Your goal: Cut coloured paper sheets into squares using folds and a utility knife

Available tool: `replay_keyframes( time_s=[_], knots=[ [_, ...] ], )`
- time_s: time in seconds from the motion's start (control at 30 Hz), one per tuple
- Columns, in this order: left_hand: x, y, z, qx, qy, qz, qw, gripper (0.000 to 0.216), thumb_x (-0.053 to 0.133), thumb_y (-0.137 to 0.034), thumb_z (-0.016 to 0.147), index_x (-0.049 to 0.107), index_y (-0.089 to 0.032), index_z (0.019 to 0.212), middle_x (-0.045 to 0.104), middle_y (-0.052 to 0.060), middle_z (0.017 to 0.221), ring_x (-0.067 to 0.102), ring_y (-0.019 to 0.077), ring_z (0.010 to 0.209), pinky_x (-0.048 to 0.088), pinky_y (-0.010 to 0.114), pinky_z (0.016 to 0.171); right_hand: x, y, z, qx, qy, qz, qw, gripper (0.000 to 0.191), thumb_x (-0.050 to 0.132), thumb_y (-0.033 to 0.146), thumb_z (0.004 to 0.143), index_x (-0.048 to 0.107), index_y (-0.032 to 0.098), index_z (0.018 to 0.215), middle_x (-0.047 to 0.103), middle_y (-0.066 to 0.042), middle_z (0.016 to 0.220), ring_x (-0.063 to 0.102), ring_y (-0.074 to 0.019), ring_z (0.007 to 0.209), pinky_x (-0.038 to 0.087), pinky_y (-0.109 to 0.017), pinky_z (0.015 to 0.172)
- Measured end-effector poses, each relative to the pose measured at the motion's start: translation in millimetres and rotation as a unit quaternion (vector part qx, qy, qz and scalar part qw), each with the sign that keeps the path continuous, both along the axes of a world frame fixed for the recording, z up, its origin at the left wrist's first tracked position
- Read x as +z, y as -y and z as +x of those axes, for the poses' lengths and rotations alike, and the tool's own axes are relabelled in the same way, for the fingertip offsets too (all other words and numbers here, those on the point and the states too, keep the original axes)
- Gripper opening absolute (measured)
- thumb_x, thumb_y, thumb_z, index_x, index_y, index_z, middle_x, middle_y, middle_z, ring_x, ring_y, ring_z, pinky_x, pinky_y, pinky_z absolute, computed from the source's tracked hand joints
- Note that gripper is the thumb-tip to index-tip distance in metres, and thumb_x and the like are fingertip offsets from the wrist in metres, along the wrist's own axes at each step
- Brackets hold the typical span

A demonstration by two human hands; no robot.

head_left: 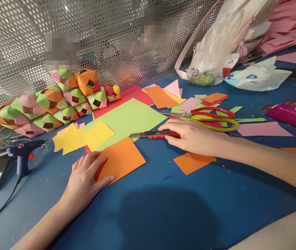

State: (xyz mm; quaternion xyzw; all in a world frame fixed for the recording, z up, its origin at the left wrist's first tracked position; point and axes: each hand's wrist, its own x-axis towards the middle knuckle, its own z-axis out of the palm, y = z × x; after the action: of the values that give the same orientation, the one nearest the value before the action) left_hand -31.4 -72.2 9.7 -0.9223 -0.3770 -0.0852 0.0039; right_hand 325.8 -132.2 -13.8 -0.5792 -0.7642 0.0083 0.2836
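Two bare hands are working low over a blue tabletop (163,208) strewn with coloured paper. The left hand (85,178) is lying flat and open, fingers spread, pressing on the near corner of an orange square sheet of paper (123,158) without gripping it. The right hand (189,137) is closing loosely, thumb above and fingers below, on the back end of a red-and-black utility knife (150,134), which is lying on the table just beyond the orange square sheet of paper; whether its blade is out is hard to tell. The knife's tip is touching a large light-green paper sheet (127,118), and yellow paper squares (82,137) are overlapping that sheet's left edge. Red-and-yellow-handled scissors (212,119) are lying just behind the right hand, and a small orange paper offcut (193,162) is showing under its wrist. At the far left a blue hot-glue gun (23,154) is standing before a stack of folded multicoloured paper balls (54,104) leaning against a perforated metal screen (20,21).
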Motion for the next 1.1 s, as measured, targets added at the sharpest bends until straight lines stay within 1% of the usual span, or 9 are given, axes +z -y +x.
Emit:
replay_keyframes(
  time_s=[0.2,0.3,0.43,0.57,0.63,0.7,0.83,0.97,1.1],
  knots=[
    [-4.5,-1,-5,-0.021,0.008,0.011,1.0,0.039,0.054,-0.054,0.091,0.059,-0.028,0.12,0.051,0.009,0.131,0.051,0.0281,0.116,0.045,0.049,0.093,-0.7,-2,0,-0.001,-0.016,0.011,1.0,0.021,0.049,0.021,0.085,0.064,0.021,0.1,0.068,-0.007,0.101,0.064,-0.0232,0.09,0.053,-0.038,0.078],
    [-3.9,0,-6,-0.036,0.012,0.027,0.999,0.035,0.055,-0.052,0.091,0.06,-0.028,0.117,0.052,0.009,0.129,0.052,0.0279,0.114,0.046,0.049,0.093,-1.2,-2,1,0.001,-0.02,0.003,1.0,0.022,0.048,0.021,0.086,0.064,0.021,0.101,0.068,-0.007,0.101,0.065,-0.0235,0.091,0.053,-0.037,0.078],
    [0.1,3,-4,-0.073,0.023,0.081,0.994,0.029,0.057,-0.045,0.092,0.061,-0.025,0.112,0.054,0.01,0.124,0.055,0.0283,0.111,0.046,0.05,0.096,2.0,0,-2,0.003,-0.028,-0.003,1.0,0.021,0.048,0.023,0.088,0.064,0.021,0.101,0.068,-0.007,0.101,0.065,-0.0232,0.09,0.054,-0.036,0.076],
    [3.0,8,-2,-0.112,0.032,0.155,0.981,0.025,0.061,-0.036,0.091,0.06,-0.021,0.11,0.053,0.014,0.125,0.055,0.0304,0.116,0.041,0.056,0.104,6.6,3,-5,-0.008,-0.02,0.004,1.0,0.024,0.044,0.023,0.09,0.062,0.019,0.106,0.068,-0.007,0.105,0.064,-0.0238,0.099,0.054,-0.037,0.082],
    [3.3,11,-2,-0.119,0.03,0.186,0.975,0.027,0.066,-0.03,0.088,0.059,-0.019,0.111,0.052,0.016,0.126,0.055,0.0308,0.117,0.042,0.056,0.105,8.1,3,-5,-0.006,-0.021,0.018,1.0,0.025,0.044,0.022,0.09,0.061,0.018,0.109,0.067,-0.008,0.106,0.063,-0.0245,0.103,0.053,-0.037,0.085],
    [3.0,14,-4,-0.128,0.044,0.227,0.965,0.033,0.072,-0.023,0.083,0.059,-0.02,0.113,0.052,0.015,0.125,0.057,0.0301,0.115,0.043,0.057,0.105,9.6,4,-4,0.0,-0.023,0.038,0.999,0.025,0.044,0.022,0.091,0.06,0.017,0.11,0.066,-0.009,0.107,0.062,-0.0255,0.107,0.052,-0.038,0.087],
    [2.7,20,-9,-0.144,0.071,0.292,0.943,0.045,0.078,-0.01,0.073,0.059,-0.027,0.111,0.054,0.009,0.116,0.058,0.027,0.112,0.043,0.057,0.106,14.9,8,-4,0.008,-0.032,0.072,0.997,0.024,0.046,0.023,0.091,0.06,0.016,0.11,0.064,-0.011,0.106,0.062,-0.0263,0.106,0.051,-0.039,0.088],
    [3.9,21,-12,-0.16,0.076,0.295,0.939,0.048,0.079,-0.007,0.07,0.06,-0.029,0.109,0.053,0.005,0.111,0.06,0.0226,0.104,0.045,0.053,0.105,19.1,11,-7,0.039,-0.049,0.076,0.995,0.022,0.047,0.021,0.091,0.061,0.017,0.108,0.066,-0.008,0.103,0.064,-0.0226,0.097,0.052,-0.035,0.085],
    [3.7,19,-13,-0.146,0.07,0.285,0.945,0.06,0.078,-0.01,0.072,0.055,-0.032,0.123,0.052,0.008,0.118,0.058,0.0251,0.106,0.043,0.055,0.106,19.3,19,-10,0.061,-0.038,0.028,0.997,0.023,0.047,0.018,0.091,0.062,0.019,0.108,0.067,-0.006,0.102,0.066,-0.0193,0.091,0.052,-0.03,0.076]
  ],
)
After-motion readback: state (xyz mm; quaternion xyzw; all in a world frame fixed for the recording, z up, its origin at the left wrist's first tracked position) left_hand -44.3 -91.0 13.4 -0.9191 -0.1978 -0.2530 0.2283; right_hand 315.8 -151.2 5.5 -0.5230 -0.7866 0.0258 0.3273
